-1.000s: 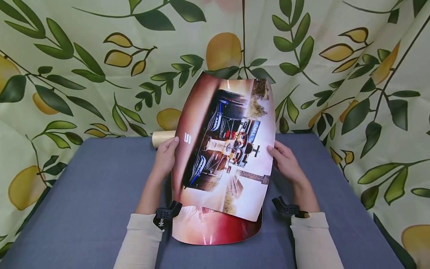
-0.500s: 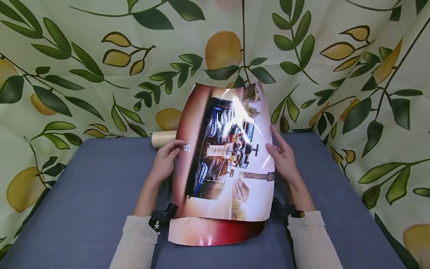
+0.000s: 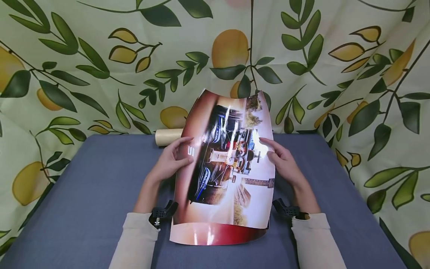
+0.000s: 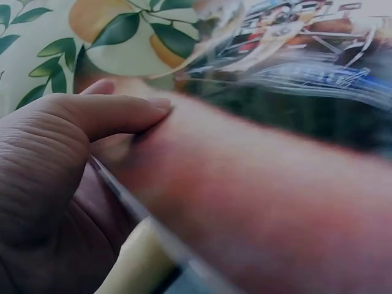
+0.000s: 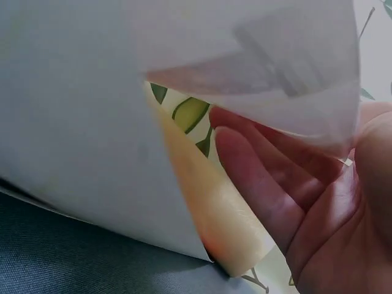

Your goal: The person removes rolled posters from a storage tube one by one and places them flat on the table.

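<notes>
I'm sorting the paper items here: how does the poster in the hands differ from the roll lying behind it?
The poster is a glossy printed sheet with a racing car; the roll is plain cream. The poster is open and bowed, held up off the table; the roll is wound tight and lies on it. The left hand and right hand hold the poster's side edges; neither holds the roll. The poster looks far larger.

A glossy printed poster sheet with a racing car picture (image 3: 225, 168) stands curved on the blue-grey cloth-covered table (image 3: 84, 209), at the middle, its lower edge near the front edge. The left hand (image 3: 171, 160) holds its left side, the right hand (image 3: 283, 160) its right side. Behind it, by the back edge, lies a cream cardboard tube (image 3: 168, 136), just left of the sheet.
</notes>
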Motion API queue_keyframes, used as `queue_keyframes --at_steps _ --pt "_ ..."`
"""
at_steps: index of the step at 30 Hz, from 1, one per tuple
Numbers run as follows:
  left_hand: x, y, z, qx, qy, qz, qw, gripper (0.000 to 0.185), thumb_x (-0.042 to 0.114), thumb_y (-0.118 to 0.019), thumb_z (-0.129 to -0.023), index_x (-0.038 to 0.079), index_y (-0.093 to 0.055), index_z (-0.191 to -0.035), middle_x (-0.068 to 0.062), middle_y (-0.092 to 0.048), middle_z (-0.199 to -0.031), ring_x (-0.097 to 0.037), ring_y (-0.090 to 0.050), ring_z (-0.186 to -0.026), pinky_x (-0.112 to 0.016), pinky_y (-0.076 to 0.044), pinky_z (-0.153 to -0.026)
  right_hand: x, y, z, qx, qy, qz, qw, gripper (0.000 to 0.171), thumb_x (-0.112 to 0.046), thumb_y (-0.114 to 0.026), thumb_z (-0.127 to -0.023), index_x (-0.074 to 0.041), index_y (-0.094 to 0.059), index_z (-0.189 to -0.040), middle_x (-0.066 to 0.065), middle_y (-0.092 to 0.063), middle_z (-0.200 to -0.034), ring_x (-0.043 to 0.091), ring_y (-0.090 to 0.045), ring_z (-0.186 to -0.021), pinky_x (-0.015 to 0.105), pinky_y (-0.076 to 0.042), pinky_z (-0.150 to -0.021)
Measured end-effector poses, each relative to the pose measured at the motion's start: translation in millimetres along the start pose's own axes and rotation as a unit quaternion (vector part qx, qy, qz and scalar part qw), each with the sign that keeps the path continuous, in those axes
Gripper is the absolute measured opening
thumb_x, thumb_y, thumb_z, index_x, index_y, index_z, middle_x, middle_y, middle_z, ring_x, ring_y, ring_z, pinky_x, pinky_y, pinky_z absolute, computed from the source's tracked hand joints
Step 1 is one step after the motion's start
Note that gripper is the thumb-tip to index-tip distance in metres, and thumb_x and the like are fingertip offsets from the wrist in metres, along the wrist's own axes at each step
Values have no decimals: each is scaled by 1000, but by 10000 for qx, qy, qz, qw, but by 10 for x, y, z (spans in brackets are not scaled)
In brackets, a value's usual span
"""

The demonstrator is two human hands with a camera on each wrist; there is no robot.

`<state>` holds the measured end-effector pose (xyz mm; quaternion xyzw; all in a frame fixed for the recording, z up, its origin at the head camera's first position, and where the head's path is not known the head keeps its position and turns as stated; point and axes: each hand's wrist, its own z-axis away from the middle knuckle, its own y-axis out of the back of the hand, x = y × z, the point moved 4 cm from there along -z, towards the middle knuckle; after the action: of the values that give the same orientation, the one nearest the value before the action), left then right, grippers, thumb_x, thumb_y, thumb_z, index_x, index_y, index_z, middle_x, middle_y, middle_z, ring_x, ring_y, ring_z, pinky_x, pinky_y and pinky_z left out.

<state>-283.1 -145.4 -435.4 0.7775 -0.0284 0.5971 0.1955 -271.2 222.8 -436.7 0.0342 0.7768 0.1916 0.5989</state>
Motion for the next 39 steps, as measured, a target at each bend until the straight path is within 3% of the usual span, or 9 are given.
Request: queue_keyframes --at_steps 6,9,12,17,21,24,27,30,39 --pt "8 3 2 -277 177 -88 9994 79 -2 -75 -86 13 -40 -156 -10 -40 -161 -16 -49 -130 -11 -43 -98 28 -13 6 -174 -13 -406 9990 53 0 -58 -99 0 -43 -150 -15 -73 -95 8 -73 -71 30 -61 -61" --pt "-9 15 -4 -218 405 98 9989 87 -2 -78 -84 15 -36 -158 -18 -60 -138 -9 -63 -100 -16 -53 -81 43 -11 3 -108 -99 -439 9989 59 -3 -65 -97 -3 -43 -151 -18 -73 -99 10 -75 -73 31 -61 -61" --pt "-32 24 -3 -178 634 213 9976 90 -2 -80 -82 16 -34 -159 -18 -72 -95 -7 -66 -69 -22 -57 -66 52 3 -1 -34 -116 -418 9991 60 -4 -67 -96 -5 -45 -151 -18 -74 -99 11 -75 -73 31 -61 -61" --pt "-60 39 -3 -23 840 196 9963 89 1 -82 -81 17 -38 -157 0 -73 -76 -5 -67 -67 -22 -57 -64 61 32 -17 -178 -118 -506 9985 58 -4 -64 -98 -5 -43 -152 -17 -75 -97 11 -76 -73 32 -61 -61" --pt "-74 50 -9 68 923 328 9952 87 2 -83 -80 16 -42 -155 9 -73 -76 -2 -68 -72 -20 -56 -64 58 70 -20 -135 38 -283 9995 56 -3 -64 -97 -4 -46 -150 -18 -52 -60 0 -49 -45 23 -42 -41" --pt "-72 82 8 137 982 517 9937 85 -2 -82 -80 15 -43 -154 12 -72 -71 -1 -67 -68 -20 -56 -62 47 69 -15 -135 115 -116 9998 55 -3 -66 -95 -3 -49 -147 -13 -25 -52 6 -24 -40 27 -22 -39" --pt "-56 131 33 275 987 551 9932 82 -5 -80 -80 12 -46 -153 13 -71 -67 1 -67 -67 -17 -55 -61 49 39 -16 -319 -6 -617 9976 54 -2 -66 -95 -3 -50 -147 -16 -49 -53 0 -48 -42 21 -40 -42" --pt "-42 141 36 321 1066 458 9927 78 -2 -81 -80 9 -49 -150 15 -72 -67 3 -67 -68 -16 -53 -62 61 39 -17 -322 -214 -1165 9924 50 0 -65 -96 -7 -55 -144 -12 -75 -75 6 -73 -62 23 -57 -55" --pt "-55 123 25 614 1253 140 9901 71 4 -83 -79 10 -56 -145 17 -71 -67 3 -61 -63 -14 -48 -60 26 79 -26 -248 -85 -1065 9940 46 4 -66 -93 -12 -60 -136 -9 -78 -86 10 -76 -70 27 -60 -58"
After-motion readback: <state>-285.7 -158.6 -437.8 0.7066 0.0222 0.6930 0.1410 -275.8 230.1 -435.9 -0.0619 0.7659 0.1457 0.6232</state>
